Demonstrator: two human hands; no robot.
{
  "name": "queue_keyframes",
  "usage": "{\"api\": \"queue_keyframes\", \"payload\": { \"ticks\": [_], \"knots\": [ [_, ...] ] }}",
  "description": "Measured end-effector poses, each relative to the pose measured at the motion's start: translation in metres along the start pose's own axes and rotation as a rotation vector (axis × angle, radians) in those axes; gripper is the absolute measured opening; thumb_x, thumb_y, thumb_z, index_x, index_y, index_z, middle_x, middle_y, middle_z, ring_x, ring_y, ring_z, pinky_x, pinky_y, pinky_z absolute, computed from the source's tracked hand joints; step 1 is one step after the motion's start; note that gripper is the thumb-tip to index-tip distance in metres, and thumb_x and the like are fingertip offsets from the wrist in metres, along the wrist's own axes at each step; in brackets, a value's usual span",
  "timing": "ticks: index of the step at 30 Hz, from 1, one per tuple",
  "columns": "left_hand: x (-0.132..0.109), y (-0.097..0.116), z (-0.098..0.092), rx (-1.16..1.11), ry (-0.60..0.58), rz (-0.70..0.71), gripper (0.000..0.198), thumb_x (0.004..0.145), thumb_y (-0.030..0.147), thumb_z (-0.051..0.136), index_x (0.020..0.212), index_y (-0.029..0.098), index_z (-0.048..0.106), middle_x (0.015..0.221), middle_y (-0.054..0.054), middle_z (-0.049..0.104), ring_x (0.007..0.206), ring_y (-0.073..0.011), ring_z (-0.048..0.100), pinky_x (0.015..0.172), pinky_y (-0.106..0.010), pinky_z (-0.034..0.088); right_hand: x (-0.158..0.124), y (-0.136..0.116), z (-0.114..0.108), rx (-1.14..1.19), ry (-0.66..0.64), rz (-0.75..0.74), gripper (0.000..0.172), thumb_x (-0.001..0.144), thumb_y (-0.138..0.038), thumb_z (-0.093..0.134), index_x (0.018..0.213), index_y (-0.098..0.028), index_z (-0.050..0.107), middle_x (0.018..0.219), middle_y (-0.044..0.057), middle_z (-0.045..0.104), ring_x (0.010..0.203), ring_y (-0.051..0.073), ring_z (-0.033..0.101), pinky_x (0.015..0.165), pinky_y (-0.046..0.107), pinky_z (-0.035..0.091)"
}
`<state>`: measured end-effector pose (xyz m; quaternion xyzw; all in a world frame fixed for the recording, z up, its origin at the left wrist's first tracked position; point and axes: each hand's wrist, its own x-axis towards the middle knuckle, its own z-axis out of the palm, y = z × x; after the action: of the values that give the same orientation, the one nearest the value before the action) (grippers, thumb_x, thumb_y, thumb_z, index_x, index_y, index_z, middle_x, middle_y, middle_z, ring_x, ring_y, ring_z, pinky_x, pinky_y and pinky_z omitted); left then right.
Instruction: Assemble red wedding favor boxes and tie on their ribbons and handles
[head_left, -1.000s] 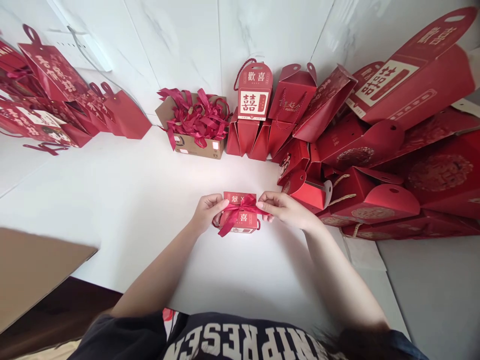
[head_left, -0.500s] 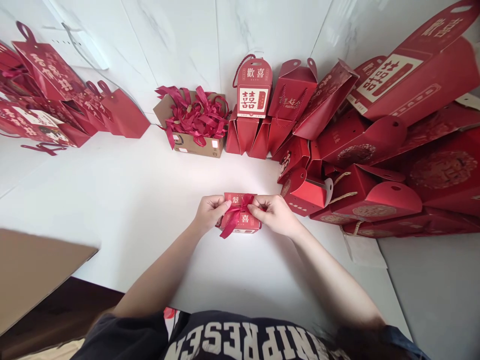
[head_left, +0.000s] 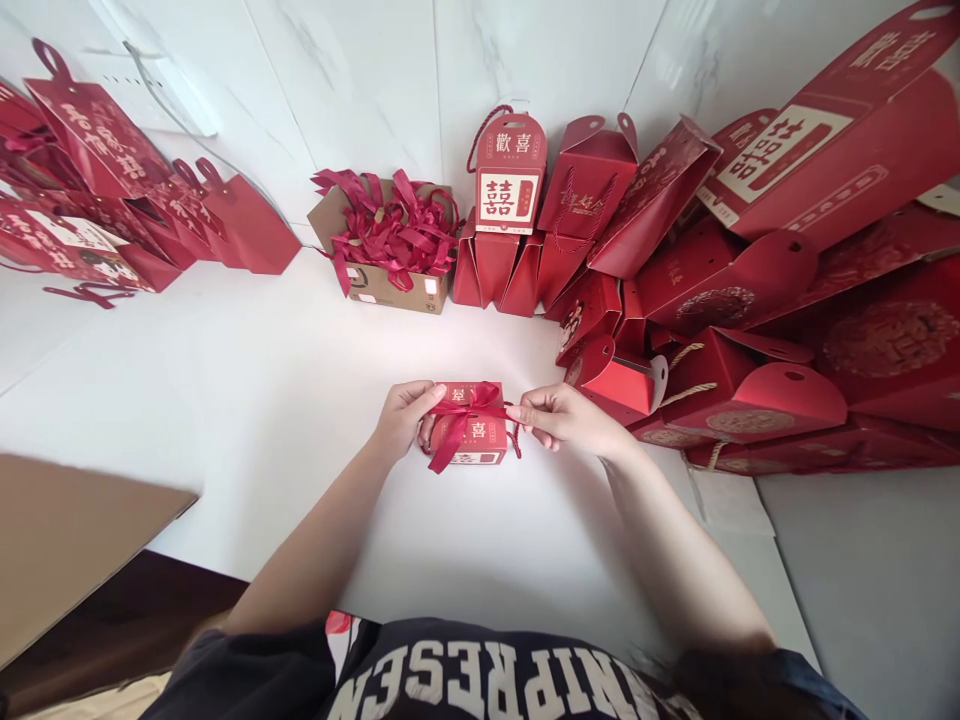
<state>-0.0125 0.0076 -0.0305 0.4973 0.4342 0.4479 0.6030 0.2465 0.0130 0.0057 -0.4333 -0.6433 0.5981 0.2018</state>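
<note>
A small red gift box (head_left: pixel 487 436) with gold lettering sits on the white table in front of me. Across its top lies a dark red satin ribbon (head_left: pixel 452 440), looped into a bow, one tail hanging over the near side. My left hand (head_left: pixel 406 415) pinches the ribbon at the box's left side. On the right, my right hand (head_left: pixel 559 415) is closed on a ribbon end and draws it taut away from the box. A twisted red cord handle shows at the box's right edge, below the ribbon.
Behind the box stands a cardboard carton (head_left: pixel 397 292) full of loose red ribbons. Red gift boxes (head_left: pixel 510 180) crowd the back and right side. More red boxes (head_left: pixel 247 225) stand at the back left. A brown cardboard flap (head_left: pixel 75 540) juts in at the lower left.
My right hand has moved right, away from the bow, stretching the ribbon end. My left hand and the box have shifted slightly left.
</note>
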Motion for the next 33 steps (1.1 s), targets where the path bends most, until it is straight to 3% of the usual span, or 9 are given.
{"api": "queue_keyframes", "payload": {
  "ticks": [6, 8, 10, 13, 16, 19, 23, 28, 33],
  "knots": [
    [-0.001, 0.005, -0.006, 0.087, -0.069, -0.054, 0.048, 0.085, 0.048, 0.060, 0.053, 0.016, 0.044, 0.036, 0.005, 0.042, 0.031, -0.0062, 0.038, 0.035, -0.020, 0.027, -0.012, 0.007, -0.020, -0.251, -0.185, 0.133, 0.032, 0.088, -0.047, 0.055, 0.079, -0.018, 0.065, 0.066, 0.002, 0.064, 0.059, 0.015, 0.059, 0.056, 0.027, 0.046],
    [-0.001, 0.008, -0.004, 0.123, -0.078, -0.058, 0.050, 0.084, 0.048, 0.062, 0.052, 0.017, 0.039, 0.038, 0.005, 0.040, 0.034, -0.0059, 0.037, 0.036, -0.021, 0.026, -0.015, 0.007, -0.022, -0.383, -0.099, 0.066, 0.024, 0.090, -0.040, 0.052, 0.092, -0.021, 0.068, 0.083, 0.005, 0.069, 0.076, 0.019, 0.063, 0.068, 0.031, 0.048],
    [-0.002, 0.010, -0.001, 0.173, -0.086, -0.044, 0.051, 0.083, 0.048, 0.063, 0.052, 0.017, 0.036, 0.042, 0.005, 0.039, 0.038, -0.0057, 0.037, 0.039, -0.021, 0.027, -0.014, 0.004, -0.018, -0.430, 0.083, -0.052, 0.024, 0.093, -0.035, 0.047, 0.101, -0.024, 0.067, 0.098, 0.005, 0.069, 0.092, 0.022, 0.062, 0.082, 0.036, 0.046],
    [-0.004, 0.016, 0.003, 0.292, -0.085, 0.003, 0.050, 0.082, 0.045, 0.064, 0.054, 0.016, 0.036, 0.051, 0.004, 0.039, 0.046, -0.0065, 0.038, 0.046, -0.021, 0.031, -0.006, -0.002, -0.005, -0.292, 0.261, -0.202, 0.029, 0.096, -0.040, 0.042, 0.109, -0.026, 0.064, 0.114, 0.006, 0.064, 0.109, 0.024, 0.057, 0.095, 0.039, 0.042],
    [-0.007, 0.023, 0.009, 0.458, 0.007, 0.084, 0.029, 0.083, 0.041, 0.064, 0.071, 0.018, 0.051, 0.061, 0.004, 0.044, 0.054, -0.0089, 0.043, 0.053, -0.023, 0.036, 0.004, -0.005, 0.011, -0.096, 0.194, -0.229, 0.033, 0.095, -0.048, 0.044, 0.108, -0.024, 0.063, 0.125, 0.007, 0.058, 0.115, 0.023, 0.055, 0.097, 0.037, 0.044],
    [-0.011, 0.031, 0.016, 0.639, 0.108, 0.249, 0.023, 0.082, 0.035, 0.065, 0.099, 0.022, 0.059, 0.090, -0.002, 0.057, 0.084, -0.0159, 0.056, 0.077, -0.029, 0.046, 0.009, -0.004, 0.022, 0.076, 0.139, -0.209, 0.033, 0.093, -0.051, 0.047, 0.101, -0.022, 0.062, 0.133, 0.008, 0.051, 0.112, 0.021, 0.057, 0.093, 0.034, 0.047],
    [-0.016, 0.035, 0.023, 0.783, 0.086, 0.318, 0.014, 0.080, 0.034, 0.066, 0.086, 0.022, 0.065, 0.122, -0.007, 0.051, 0.122, -0.0251, 0.047, 0.103, -0.039, 0.039, 0.011, -0.002, 0.027, 0.156, 0.139, -0.214, 0.032, 0.091, -0.053, 0.050, 0.093, -0.022, 0.059, 0.135, 0.007, 0.049, 0.109, 0.021, 0.058, 0.091, 0.033, 0.048],
    [-0.017, 0.031, 0.022, 0.750, 0.029, 0.236, 0.012, 0.082, 0.034, 0.064, 0.081, 0.022, 0.066, 0.130, -0.007, 0.050, 0.126, -0.0263, 0.046, 0.104, -0.043, 0.040, 0.017, -0.005, 0.025, 0.072, 0.117, -0.152, 0.034, 0.088, -0.055, 0.055, 0.090, -0.022, 0.058, 0.135, 0.008, 0.049, 0.105, 0.021, 0.059, 0.087, 0.036, 0.050],
    [-0.015, 0.029, 0.019, 0.732, 0.008, 0.204, 0.013, 0.080, 0.034, 0.066, 0.076, 0.022, 0.066, 0.131, -0.006, 0.051, 0.125, -0.0270, 0.047, 0.105, -0.044, 0.041, 0.027, -0.012, 0.018, 0.023, -0.021, -0.233, 0.030, 0.084, -0.048, 0.064, 0.076, -0.019, 0.062, 0.133, 0.009, 0.051, 0.126, 0.023, 0.049, 0.104, 0.038, 0.038]
  ]
}}
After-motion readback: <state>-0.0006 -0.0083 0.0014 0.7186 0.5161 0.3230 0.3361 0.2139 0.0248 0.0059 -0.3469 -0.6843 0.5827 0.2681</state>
